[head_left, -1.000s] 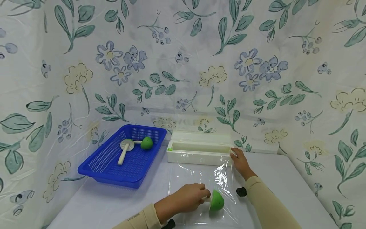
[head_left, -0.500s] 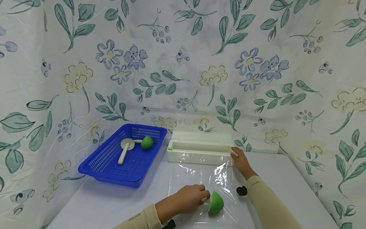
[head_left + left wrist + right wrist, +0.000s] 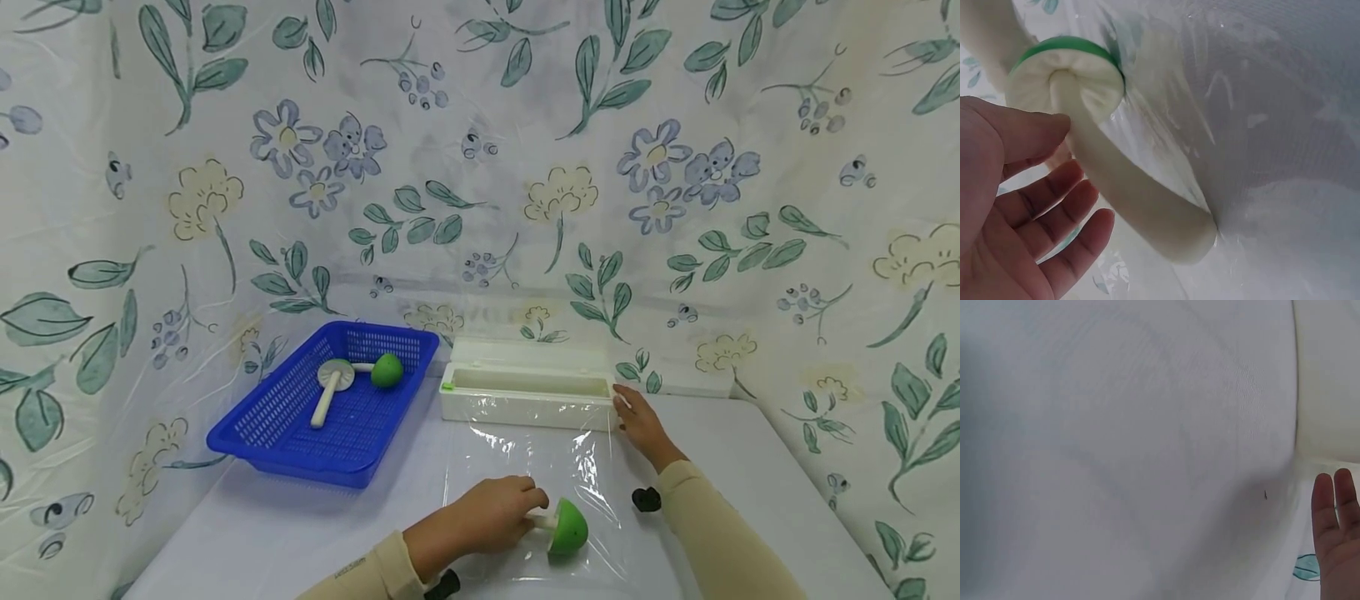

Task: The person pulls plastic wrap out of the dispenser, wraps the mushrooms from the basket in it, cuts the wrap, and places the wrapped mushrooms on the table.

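Note:
A toy mushroom with a green cap [image 3: 568,527] and cream stem lies on its side on a sheet of clear plastic wrap [image 3: 517,458]. My left hand [image 3: 498,515] is at its stem. In the left wrist view, the thumb tip overlaps the stem's edge, and the other fingers are loosely bent beside the stem [image 3: 1141,200], not closed round it. The wrap runs out from the front of a long white dispenser box [image 3: 525,410] whose lid stands raised. My right hand [image 3: 643,425] is just beside the box's right end, fingers straight in the right wrist view.
A blue perforated basket [image 3: 292,467] at the left holds two more green-capped mushrooms [image 3: 387,372]. Black lumps lie by the right forearm [image 3: 646,500] and under the left wrist [image 3: 444,585]. A floral cloth [image 3: 480,208] hangs behind the white table [image 3: 720,450].
My right hand has moved slightly right, off the end of the box. My left hand's fingers have loosened and lifted a little at the stem. The mushroom has stayed about in place.

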A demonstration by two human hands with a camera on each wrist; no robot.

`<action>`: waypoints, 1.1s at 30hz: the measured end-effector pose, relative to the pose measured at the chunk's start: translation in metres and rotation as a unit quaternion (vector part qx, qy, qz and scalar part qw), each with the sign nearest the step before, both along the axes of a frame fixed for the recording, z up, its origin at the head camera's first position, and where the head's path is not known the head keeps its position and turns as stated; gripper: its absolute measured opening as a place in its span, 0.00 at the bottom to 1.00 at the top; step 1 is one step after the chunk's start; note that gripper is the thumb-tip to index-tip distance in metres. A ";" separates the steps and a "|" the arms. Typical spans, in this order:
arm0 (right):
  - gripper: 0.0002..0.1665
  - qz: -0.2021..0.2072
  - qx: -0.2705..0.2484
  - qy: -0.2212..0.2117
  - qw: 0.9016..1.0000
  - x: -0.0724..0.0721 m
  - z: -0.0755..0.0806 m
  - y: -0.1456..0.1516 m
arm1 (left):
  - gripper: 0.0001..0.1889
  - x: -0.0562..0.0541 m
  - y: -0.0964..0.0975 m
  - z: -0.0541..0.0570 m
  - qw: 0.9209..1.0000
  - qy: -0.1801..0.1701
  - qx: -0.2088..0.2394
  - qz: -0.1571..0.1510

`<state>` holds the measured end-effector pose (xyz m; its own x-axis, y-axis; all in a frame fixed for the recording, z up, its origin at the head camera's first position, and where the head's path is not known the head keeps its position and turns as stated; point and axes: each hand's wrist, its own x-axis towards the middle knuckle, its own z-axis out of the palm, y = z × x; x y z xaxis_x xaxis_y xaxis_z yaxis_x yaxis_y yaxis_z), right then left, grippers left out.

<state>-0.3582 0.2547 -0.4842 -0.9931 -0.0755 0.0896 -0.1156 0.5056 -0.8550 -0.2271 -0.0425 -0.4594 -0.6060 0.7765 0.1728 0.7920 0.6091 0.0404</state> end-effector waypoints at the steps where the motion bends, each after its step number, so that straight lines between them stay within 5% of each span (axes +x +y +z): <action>1: 0.32 -0.005 0.006 0.000 1.000 0.001 0.000 0.001 | 0.12 0.000 -0.001 0.001 1.000 -0.001 0.000 0.003; 5: 0.33 -0.033 0.072 0.026 0.996 0.007 0.002 0.007 | 0.11 0.002 -0.011 0.005 1.000 0.005 0.010 0.009; 11: 0.27 -0.046 0.175 0.107 0.978 0.028 0.014 0.009 | 0.08 0.010 -0.035 0.010 0.998 0.045 0.036 -0.008; 15: 0.19 0.003 0.203 0.136 0.970 0.057 0.024 0.006 | 0.07 0.018 -0.050 0.010 0.997 0.049 0.049 -0.033; 20: 0.12 0.118 0.225 0.142 0.957 0.100 0.025 0.001 | 0.09 0.030 -0.068 0.009 0.998 0.022 0.034 -0.049; 25: 0.15 0.215 0.231 0.200 0.927 0.145 0.014 -0.006 | 0.15 0.041 -0.080 -0.001 0.998 0.002 0.018 -0.063; 28: 0.18 0.277 0.220 0.256 0.900 0.168 0.007 -0.013 | 0.15 0.045 -0.083 -0.006 0.998 0.009 0.017 -0.065; 33: 0.19 0.347 0.230 0.292 0.861 0.184 -0.004 -0.021 | 0.09 0.046 -0.083 -0.012 0.998 0.020 -0.004 -0.051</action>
<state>-0.1738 0.2339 -0.4886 -0.4904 -0.7937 0.3600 -0.8685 0.4108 -0.2772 -0.1807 -0.1256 -0.4719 -0.5156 0.8359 0.1884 0.8513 0.5246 0.0023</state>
